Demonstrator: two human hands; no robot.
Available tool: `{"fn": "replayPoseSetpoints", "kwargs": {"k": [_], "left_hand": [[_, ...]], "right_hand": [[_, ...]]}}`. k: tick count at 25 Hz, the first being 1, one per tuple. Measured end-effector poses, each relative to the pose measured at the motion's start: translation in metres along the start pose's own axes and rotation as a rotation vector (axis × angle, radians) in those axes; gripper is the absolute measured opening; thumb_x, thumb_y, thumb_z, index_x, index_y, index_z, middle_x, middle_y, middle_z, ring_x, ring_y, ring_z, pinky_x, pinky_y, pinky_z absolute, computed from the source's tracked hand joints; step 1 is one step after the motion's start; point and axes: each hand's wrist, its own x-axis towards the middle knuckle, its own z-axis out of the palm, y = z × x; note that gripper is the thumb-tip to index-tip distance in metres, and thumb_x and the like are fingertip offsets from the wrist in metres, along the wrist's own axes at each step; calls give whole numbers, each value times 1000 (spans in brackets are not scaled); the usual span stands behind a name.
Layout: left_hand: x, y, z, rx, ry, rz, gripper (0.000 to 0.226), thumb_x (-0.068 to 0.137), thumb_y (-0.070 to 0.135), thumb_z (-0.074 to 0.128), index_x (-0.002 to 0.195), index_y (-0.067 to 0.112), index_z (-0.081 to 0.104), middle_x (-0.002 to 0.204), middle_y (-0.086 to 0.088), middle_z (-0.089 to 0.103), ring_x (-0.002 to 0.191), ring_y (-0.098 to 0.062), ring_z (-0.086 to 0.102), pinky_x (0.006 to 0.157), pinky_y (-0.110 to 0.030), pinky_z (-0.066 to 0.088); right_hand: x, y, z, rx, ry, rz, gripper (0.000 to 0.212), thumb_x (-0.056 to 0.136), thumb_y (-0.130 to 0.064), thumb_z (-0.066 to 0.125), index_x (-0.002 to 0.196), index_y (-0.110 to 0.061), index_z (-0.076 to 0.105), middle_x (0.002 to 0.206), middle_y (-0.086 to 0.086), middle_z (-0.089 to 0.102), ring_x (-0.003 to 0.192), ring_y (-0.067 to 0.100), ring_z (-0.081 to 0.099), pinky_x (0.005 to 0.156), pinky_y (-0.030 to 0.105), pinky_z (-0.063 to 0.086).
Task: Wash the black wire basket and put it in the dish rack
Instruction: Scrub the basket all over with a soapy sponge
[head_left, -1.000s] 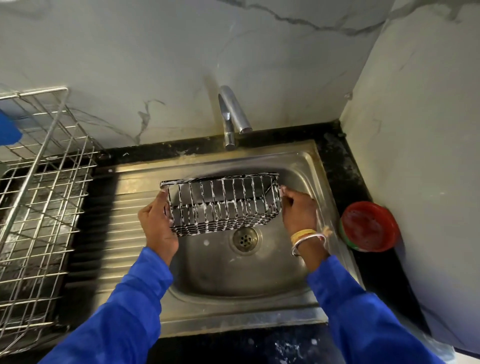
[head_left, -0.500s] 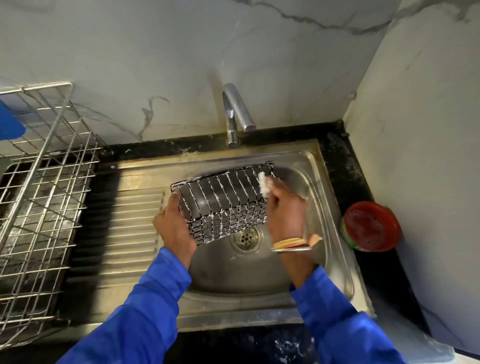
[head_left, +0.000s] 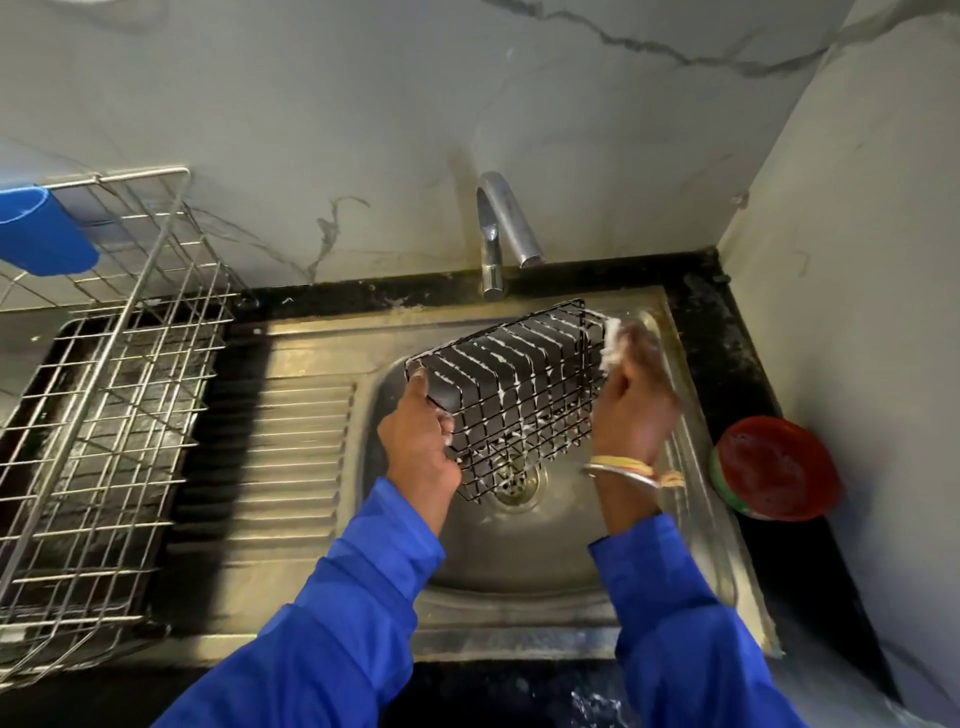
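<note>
The black wire basket (head_left: 514, 384), streaked with white foam, is held tilted over the steel sink (head_left: 524, 551), above the drain. My left hand (head_left: 418, 436) grips its left end. My right hand (head_left: 631, 405) is blurred at the basket's right end and is closed on a small white soapy scrubber (head_left: 612, 343) pressed against the wires. The metal dish rack (head_left: 98, 395) stands at the left on the counter, with nothing seen inside it.
The tap (head_left: 501, 234) rises behind the sink with no water running. A red and green round dish (head_left: 774, 467) sits on the black counter at the right. A blue cup (head_left: 41, 234) hangs on the rack's back left. The ribbed drainboard (head_left: 291, 457) lies between sink and rack.
The basket has been tipped from level to slanted, its right end higher and farther back. My right hand went from gripping the basket's end to rubbing it with the white scrubber.
</note>
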Motion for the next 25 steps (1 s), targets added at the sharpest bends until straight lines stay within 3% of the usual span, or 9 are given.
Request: {"fn": "replayPoseSetpoints", "kwargs": {"k": [3,5,8,10,13,16,20,24,25], "left_hand": [[4,3,-1,6,3,-35,21,101,28,61,82,20,59,60,4,45,36,-3,33,43,-18,26],[4,0,4,-13,2,-64,24,103,25,56,80,21,55,62,3,43,34,-3,33,40,-17,24],[3,0,9,-29,23,-92,22,104,24,51,83,21,54,63,2,42,30,-2,33,44,-19,27],[5,4,5,-32,32,-96,23,104,22,51,81,22,55,66,3,45,30,-1,34,42,-18,27],[7,8,-8,1,24,-81,24,103,17,53,79,21,55,69,2,46,29,0,36,37,-15,24],[8,5,-12,26,7,-119,21,101,18,56,80,18,57,65,3,45,31,-1,33,38,-17,23],[13,5,-11,18,-5,-144,16,100,19,55,84,18,58,64,3,44,31,-2,33,36,-17,25],[9,6,-19,88,14,-152,22,99,17,58,77,18,56,51,4,43,32,-4,29,37,-17,23],[8,4,-19,109,11,-156,22,98,19,59,76,18,54,45,6,44,32,-4,29,39,-18,23]], "right_hand": [[10,-7,1,-17,-66,136,33,91,-4,59,121,-13,66,105,9,73,83,23,69,73,22,48],[-9,-32,7,40,-105,-61,34,87,-3,58,119,-12,68,103,8,73,74,20,68,64,29,57],[-53,-55,14,126,-174,-403,33,86,1,55,114,-8,69,116,7,69,101,21,66,87,24,53],[-46,-44,13,121,-189,-491,31,79,6,63,105,-6,72,111,7,71,106,21,60,89,25,51],[7,-7,15,-67,-181,-250,25,73,4,72,95,-9,75,99,8,69,89,22,63,79,31,56],[22,-19,18,15,-254,61,19,83,-7,66,101,-10,73,103,8,66,92,24,64,82,35,54],[-46,-48,5,207,-413,-217,16,86,-9,59,97,-7,71,106,6,62,91,13,60,79,19,51],[7,-11,13,104,-261,440,15,92,-20,59,95,-9,69,95,9,68,82,19,63,71,23,45],[20,-10,17,166,-224,479,14,92,-21,59,91,-11,69,89,7,69,80,20,64,71,23,47]]}}
